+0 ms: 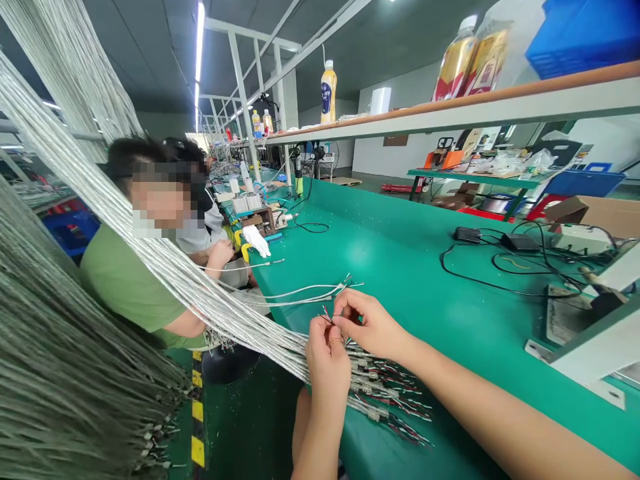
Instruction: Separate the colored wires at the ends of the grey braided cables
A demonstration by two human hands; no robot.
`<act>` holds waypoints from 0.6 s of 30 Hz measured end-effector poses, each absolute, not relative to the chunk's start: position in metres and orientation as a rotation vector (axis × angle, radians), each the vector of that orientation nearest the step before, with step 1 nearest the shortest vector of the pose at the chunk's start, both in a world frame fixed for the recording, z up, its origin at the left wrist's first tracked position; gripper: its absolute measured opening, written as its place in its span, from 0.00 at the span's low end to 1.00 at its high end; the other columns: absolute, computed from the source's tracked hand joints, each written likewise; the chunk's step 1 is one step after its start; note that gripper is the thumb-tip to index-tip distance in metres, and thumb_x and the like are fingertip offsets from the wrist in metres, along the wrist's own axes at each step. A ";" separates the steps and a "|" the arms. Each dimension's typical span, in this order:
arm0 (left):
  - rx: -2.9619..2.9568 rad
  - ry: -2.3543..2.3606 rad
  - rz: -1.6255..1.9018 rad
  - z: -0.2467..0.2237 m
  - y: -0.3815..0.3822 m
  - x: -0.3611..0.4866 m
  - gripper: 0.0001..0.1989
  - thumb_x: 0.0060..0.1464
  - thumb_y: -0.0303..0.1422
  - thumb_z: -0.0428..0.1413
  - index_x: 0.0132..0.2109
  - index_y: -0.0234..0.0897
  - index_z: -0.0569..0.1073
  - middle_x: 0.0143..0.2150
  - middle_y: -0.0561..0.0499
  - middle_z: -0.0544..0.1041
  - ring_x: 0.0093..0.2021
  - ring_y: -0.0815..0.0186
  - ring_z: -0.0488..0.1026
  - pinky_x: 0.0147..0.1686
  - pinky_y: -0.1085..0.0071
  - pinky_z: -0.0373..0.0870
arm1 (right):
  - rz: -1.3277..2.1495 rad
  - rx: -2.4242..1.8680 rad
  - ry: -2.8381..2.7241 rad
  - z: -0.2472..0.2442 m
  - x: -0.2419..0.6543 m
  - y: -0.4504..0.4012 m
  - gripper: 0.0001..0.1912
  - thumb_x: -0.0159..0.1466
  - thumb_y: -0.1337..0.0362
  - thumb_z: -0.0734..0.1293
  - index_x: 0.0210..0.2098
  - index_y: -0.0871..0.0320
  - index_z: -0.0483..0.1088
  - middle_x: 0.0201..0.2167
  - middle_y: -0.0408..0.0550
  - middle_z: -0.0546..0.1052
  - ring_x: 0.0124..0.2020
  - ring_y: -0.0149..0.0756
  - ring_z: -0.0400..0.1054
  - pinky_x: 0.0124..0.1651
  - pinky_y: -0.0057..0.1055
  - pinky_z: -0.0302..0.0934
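My left hand (327, 350) pinches the end of a cable, with thin red, black and white wires (326, 313) sticking up past its fingertips. Touching the same wires is my right hand (367, 323), its thumb and forefinger pressed together on them. Under and beside both hands, a thick bundle of pale braided cables (240, 320) runs in from the upper left. Their stripped ends (395, 393), with fanned red, black and white wires, lie on the green table (380, 267). A few separate cables (310, 291) rest just beyond my fingers.
A person in a green shirt (117, 280) sits at the left, behind the hanging cables. Black cords and adapters (520, 241) lie at the right near a white metal post (600, 333). A shelf (450, 113) with bottles crosses above. A white glove (256, 240) lies at the far table edge.
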State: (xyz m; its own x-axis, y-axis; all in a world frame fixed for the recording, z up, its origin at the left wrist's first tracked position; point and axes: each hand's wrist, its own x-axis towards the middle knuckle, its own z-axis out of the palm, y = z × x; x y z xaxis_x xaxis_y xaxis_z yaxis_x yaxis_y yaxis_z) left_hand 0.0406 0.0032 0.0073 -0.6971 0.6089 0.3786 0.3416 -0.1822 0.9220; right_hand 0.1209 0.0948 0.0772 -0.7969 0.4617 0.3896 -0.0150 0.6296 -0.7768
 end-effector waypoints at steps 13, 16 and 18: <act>1.111 1.956 1.906 0.012 0.003 0.043 0.07 0.64 0.34 0.44 0.40 0.40 0.66 0.35 0.50 0.74 0.34 0.63 0.71 0.32 0.71 0.63 | 1.166 -0.290 -2.247 0.069 0.122 0.093 0.06 0.63 0.69 0.64 0.40 0.55 0.65 0.28 0.42 0.71 0.26 0.30 0.63 0.28 0.28 0.55; 1.158 1.993 1.849 0.012 0.002 0.045 0.07 0.64 0.32 0.44 0.39 0.40 0.65 0.33 0.50 0.74 0.32 0.63 0.70 0.30 0.71 0.60 | 0.943 -0.292 -2.386 0.072 0.124 0.093 0.10 0.60 0.73 0.62 0.40 0.54 0.65 0.27 0.40 0.69 0.26 0.29 0.61 0.27 0.27 0.52; 1.180 2.018 1.793 0.011 0.002 0.046 0.06 0.63 0.31 0.44 0.40 0.40 0.65 0.32 0.51 0.74 0.31 0.62 0.70 0.30 0.71 0.59 | 0.854 -0.307 -2.436 0.073 0.126 0.093 0.13 0.57 0.75 0.62 0.40 0.54 0.64 0.28 0.39 0.68 0.26 0.28 0.61 0.27 0.26 0.52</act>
